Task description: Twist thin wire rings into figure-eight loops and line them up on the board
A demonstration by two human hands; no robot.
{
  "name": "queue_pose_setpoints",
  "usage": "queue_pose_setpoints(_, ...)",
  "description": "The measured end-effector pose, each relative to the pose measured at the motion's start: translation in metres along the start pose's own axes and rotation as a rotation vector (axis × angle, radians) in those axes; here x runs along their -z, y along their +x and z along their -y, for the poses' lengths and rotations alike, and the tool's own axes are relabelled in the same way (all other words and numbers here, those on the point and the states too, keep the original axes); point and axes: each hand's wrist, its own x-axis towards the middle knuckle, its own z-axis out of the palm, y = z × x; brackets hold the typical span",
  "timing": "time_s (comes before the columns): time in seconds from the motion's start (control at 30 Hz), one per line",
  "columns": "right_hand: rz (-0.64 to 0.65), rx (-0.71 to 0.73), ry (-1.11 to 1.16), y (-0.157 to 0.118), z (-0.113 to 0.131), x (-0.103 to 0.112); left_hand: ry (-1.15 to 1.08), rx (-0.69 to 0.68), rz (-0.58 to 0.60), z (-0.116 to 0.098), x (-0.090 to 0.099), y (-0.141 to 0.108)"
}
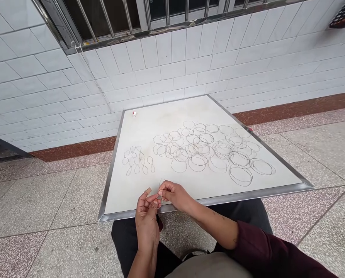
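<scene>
Both of my hands meet over the near edge of the white table, pinching one thin wire loop [161,200]. My left hand [147,206] holds its lower part between thumb and finger, with another fingertip raised. My right hand [172,193] grips the wire at its middle, and a narrow loop sticks up beyond the fingers. Just past my hands, to the left, lie several wire figure-eights [141,156]. Many round wire rings [197,163] are spread over the middle and right of the table, a lot of them overlapping.
The white table [160,119] has a metal rim and stands against a tiled wall [172,73]. A small red and white object [134,114] sits at its far left corner. Metal window bars [126,15] and a hanging cord [92,75] are above.
</scene>
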Motion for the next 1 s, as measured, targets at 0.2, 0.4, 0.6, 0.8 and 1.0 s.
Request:
queue_pose_setpoints(0.2,0.036,-0.120,0.153,-0.002,0.003,0.002,-0.076,0.047,-0.023,0.003,0.003,0.001)
queue_pose_setpoints(0.4,0.019,-0.156,0.197,-0.002,0.003,-0.001,-0.068,0.069,-0.017,0.007,0.009,0.002)
queue_pose_setpoints(0.6,0.031,-0.192,0.180,0.000,-0.002,-0.001,-0.022,0.051,-0.022,0.011,0.012,0.004)
queue_pose_setpoints(0.8,0.047,-0.208,0.170,-0.002,-0.001,0.000,0.043,0.017,-0.010,0.010,0.015,0.009)
queue_pose_setpoints(1.0,0.073,-0.216,0.175,0.000,0.001,0.001,0.130,-0.057,0.003,0.009,0.016,0.009)
